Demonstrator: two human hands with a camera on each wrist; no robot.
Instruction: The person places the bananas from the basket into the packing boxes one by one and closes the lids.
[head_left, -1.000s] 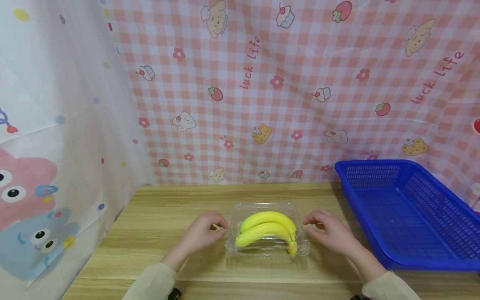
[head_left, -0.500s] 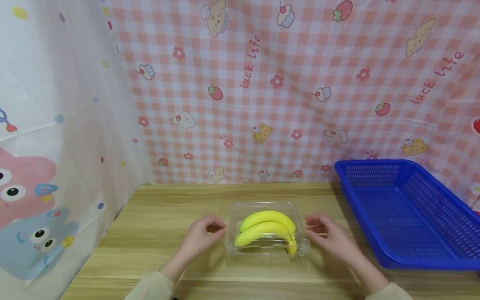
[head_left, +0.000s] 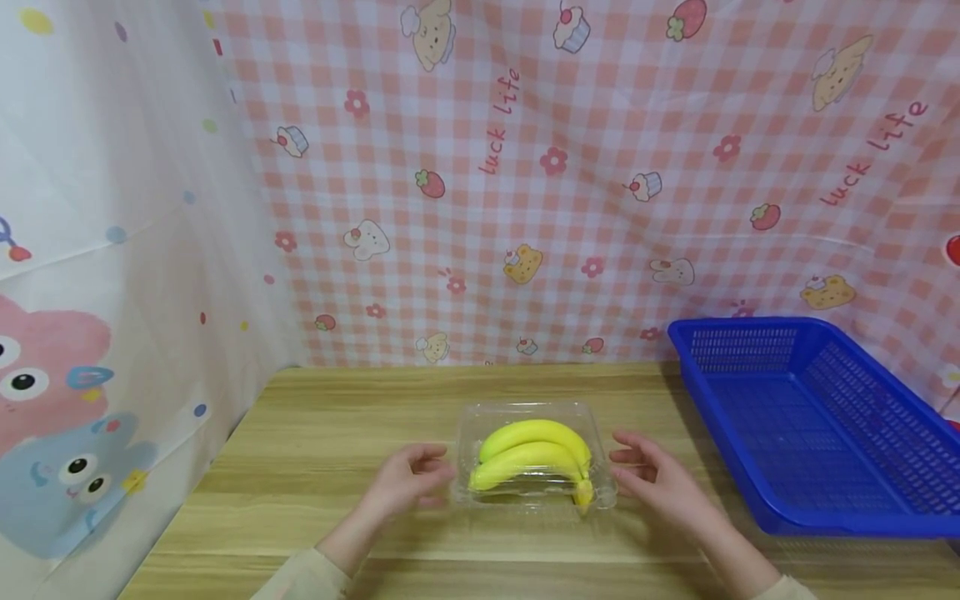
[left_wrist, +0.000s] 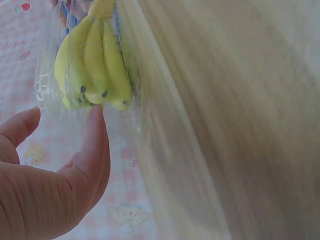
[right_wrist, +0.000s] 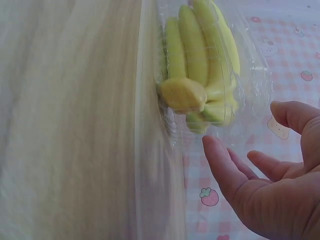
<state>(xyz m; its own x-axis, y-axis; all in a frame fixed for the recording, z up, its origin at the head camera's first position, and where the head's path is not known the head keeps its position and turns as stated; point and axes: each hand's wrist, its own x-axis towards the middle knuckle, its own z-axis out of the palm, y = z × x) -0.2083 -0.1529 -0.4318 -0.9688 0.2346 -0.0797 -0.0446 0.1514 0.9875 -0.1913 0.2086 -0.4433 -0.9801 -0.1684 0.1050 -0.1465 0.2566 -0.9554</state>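
A clear plastic clamshell box [head_left: 532, 411] lies on the wooden table, its lid down over a bunch of yellow bananas [head_left: 536, 454]. Beside the box's left wall is my left hand [head_left: 408, 479], thumb and fingers parted. My right hand [head_left: 656, 479] stands at the right wall with its fingers spread. In the left wrist view, the left hand's index fingertip [left_wrist: 95, 112] is close to the box; whether it touches I cannot tell. From the right wrist, the right hand [right_wrist: 275, 185] has loose, separated fingers near the banana stem end. Neither hand grips anything.
A large blue plastic basket [head_left: 795, 433] stands on the right side of the wooden table [head_left: 300, 467]. Behind the table hangs a pink checked cloth [head_left: 480, 208]. A white printed curtain [head_left: 150, 250] closes off the left side.
Both hands have loosened from closely curled fingers at the box's sides to wider, parted fingers, and shifted slightly toward me. The box and bananas stay in place.
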